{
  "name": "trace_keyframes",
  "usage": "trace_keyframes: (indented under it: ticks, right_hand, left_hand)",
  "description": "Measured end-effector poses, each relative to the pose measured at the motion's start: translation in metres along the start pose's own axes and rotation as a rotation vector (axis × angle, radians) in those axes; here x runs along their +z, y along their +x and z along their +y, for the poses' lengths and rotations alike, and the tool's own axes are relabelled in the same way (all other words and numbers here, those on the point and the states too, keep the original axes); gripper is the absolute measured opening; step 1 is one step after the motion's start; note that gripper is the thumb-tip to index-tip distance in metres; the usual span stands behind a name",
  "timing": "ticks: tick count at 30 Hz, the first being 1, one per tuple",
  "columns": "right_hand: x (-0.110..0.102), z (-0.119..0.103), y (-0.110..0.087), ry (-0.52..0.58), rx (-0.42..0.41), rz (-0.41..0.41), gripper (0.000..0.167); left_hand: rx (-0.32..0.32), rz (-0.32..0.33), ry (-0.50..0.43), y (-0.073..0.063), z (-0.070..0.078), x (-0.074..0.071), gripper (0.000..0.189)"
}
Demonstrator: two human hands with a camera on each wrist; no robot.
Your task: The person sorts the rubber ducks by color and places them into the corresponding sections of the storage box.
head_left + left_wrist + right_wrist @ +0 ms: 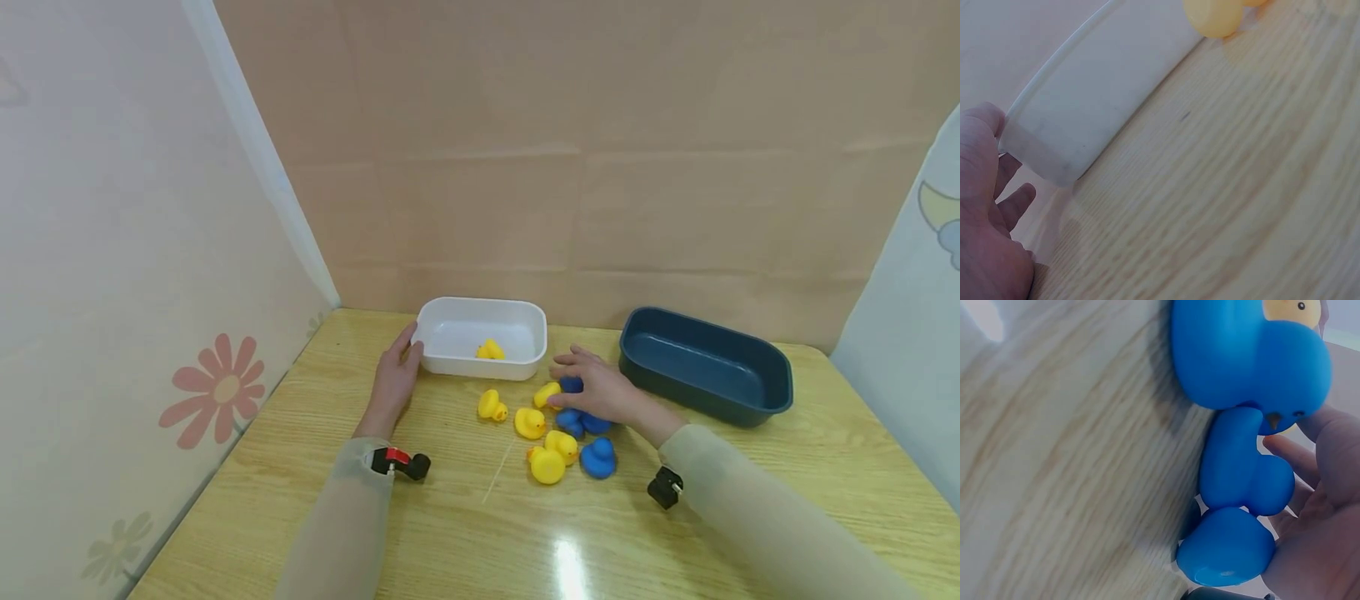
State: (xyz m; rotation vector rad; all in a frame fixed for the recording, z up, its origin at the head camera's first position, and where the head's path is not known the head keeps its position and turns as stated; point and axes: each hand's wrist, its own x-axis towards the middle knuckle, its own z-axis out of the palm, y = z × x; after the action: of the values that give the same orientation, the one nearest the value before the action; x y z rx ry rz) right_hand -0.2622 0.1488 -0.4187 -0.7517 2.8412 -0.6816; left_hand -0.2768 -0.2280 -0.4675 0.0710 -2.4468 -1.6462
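At the left end of a white plastic basin (480, 367), my left hand (395, 379) rests with its thumb and fingers spread around the corner; in the left wrist view the thumb (985, 119) lies right at the rim. My right hand (603, 390) reaches over a cluster of rubber ducks, thumb and fingers apart. A yellow rubber duck (546, 394) lies by its thumb, and a blue rubber duck (572, 384) shows between thumb and fingers. Seen from the right wrist, several blue ducks (1229, 462) sit beside the palm, partly hiding the fingers.
A yellow duck (491, 349) lies inside the white basin. More yellow ducks (530, 423) and a blue duck (598, 458) are spread in front on the wooden table (465, 533). A dark blue basin (705, 398) stands at the right, and a papered wall (585, 200) rises behind.
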Motion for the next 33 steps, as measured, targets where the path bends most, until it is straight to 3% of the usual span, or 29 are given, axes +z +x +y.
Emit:
trace_keyframes:
  ticks: [9,24,33]
  right_hand:
    - [0.0028,-0.0007,-0.0008,-0.014,0.013,0.009,0.056]
    - [0.0057,-0.0007,-0.0029,0.020,0.024,0.059,0.045]
    - [0.0066,-0.0019,-0.0036,0.143,0.101,0.109,0.046]
  left_hand:
    - [-0.022,-0.009,-0.008,0.0000,-0.0009,0.0013,0.059]
    - [0.000,0.001,-0.017,-0.0018,0.0014,0.0018,0.059]
    - [-0.022,0.000,-0.016,-0.0022,0.0025,0.0006,0.060]
